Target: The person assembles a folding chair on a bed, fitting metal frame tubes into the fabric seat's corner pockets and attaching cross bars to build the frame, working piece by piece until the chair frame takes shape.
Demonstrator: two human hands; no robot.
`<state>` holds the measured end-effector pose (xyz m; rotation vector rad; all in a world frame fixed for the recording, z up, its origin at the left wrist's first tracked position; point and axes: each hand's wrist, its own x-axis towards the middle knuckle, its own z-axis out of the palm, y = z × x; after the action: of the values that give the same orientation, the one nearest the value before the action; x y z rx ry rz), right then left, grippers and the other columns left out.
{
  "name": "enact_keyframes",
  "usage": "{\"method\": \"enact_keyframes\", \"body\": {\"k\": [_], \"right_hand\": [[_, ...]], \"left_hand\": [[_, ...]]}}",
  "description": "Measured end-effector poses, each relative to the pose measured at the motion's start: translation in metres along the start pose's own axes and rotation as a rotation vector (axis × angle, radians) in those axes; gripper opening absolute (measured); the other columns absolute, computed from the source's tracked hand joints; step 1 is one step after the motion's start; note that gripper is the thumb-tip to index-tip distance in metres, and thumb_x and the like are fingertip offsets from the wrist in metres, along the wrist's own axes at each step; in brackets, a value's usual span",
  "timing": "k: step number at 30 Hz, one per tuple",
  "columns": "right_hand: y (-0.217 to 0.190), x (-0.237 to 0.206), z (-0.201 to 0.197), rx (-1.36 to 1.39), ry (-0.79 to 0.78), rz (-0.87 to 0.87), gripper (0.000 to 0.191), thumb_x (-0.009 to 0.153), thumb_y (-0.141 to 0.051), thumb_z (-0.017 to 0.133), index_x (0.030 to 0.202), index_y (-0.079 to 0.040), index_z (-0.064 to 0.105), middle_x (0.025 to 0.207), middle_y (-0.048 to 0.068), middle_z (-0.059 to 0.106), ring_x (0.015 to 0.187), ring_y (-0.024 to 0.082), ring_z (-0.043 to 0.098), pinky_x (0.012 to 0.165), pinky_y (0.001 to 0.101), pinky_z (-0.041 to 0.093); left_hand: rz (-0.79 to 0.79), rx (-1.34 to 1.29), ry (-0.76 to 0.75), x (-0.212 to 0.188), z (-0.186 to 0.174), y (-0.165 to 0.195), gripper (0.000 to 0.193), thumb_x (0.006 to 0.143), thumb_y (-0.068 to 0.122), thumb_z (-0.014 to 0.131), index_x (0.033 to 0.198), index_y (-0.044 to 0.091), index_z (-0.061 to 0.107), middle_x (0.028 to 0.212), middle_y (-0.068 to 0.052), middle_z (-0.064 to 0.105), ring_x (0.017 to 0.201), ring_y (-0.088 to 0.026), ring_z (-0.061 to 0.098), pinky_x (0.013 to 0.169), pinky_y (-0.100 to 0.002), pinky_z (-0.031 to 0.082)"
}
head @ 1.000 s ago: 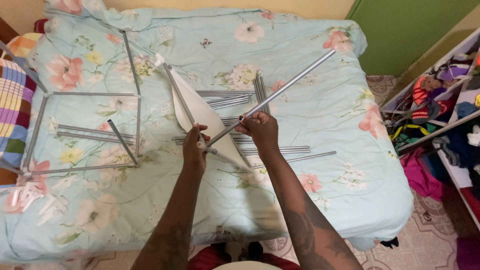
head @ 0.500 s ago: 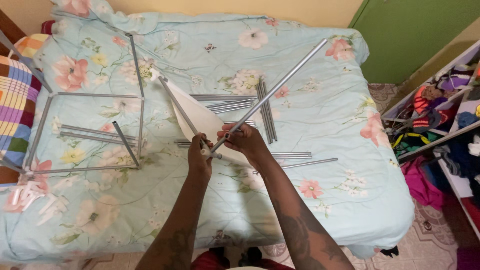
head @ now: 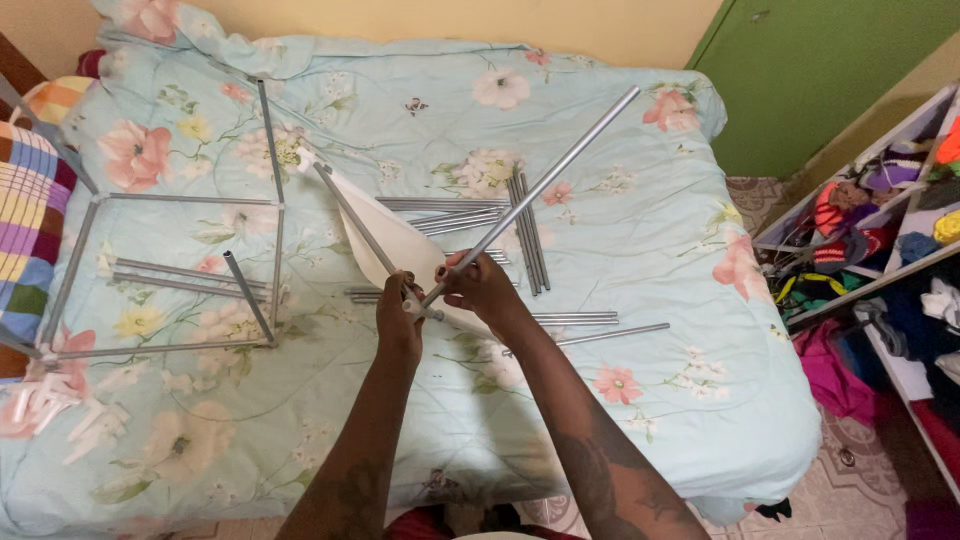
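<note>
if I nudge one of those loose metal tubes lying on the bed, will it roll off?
Probably not far. The loose tubes are round, so they could roll, but the floral quilt looks soft and rumpled, which should check them. They look thin and straight, so likely stiff and light.

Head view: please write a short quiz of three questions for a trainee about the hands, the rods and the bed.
1. True or false: both hands meet at the lower end of one long rod.
2. Where does the square frame lie? A) left part of the bed B) floor C) shelf
3. Fill in: loose rods lie on a floral ____.

Key
1. True: left hand and right hand grip at its joint.
2. A
3. Bedspread
</note>
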<state>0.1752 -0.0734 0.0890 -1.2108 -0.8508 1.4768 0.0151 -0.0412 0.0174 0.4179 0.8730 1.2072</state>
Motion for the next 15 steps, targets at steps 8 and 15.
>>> {"method": "enact_keyframes", "body": {"k": [8,15], "right_hand": [[-0.034,-0.013,-0.024,0.199,-0.090,-0.105,0.041,0.092,0.001,0.065,0.132,-0.007,0.055,0.122,0.013,0.071,0.112,0.022,0.071,0.097,0.0308,0.060],[-0.011,-0.003,-0.030,0.144,0.127,-0.128,0.014,0.094,-0.001,0.069,0.106,-0.004,0.063,0.100,0.013,0.078,0.093,0.019,0.076,0.084,0.0315,0.062]], "left_hand": [[0.004,0.044,0.004,0.002,0.005,-0.001,0.024,0.091,0.041,0.061,0.097,0.017,0.061,0.079,0.001,0.056,0.074,-0.012,0.052,0.068,-0.034,0.042],[-0.004,0.084,0.033,0.007,0.011,-0.011,0.024,0.091,0.042,0.061,0.096,0.019,0.062,0.074,0.003,0.056,0.069,-0.011,0.050,0.064,-0.032,0.038]]}}
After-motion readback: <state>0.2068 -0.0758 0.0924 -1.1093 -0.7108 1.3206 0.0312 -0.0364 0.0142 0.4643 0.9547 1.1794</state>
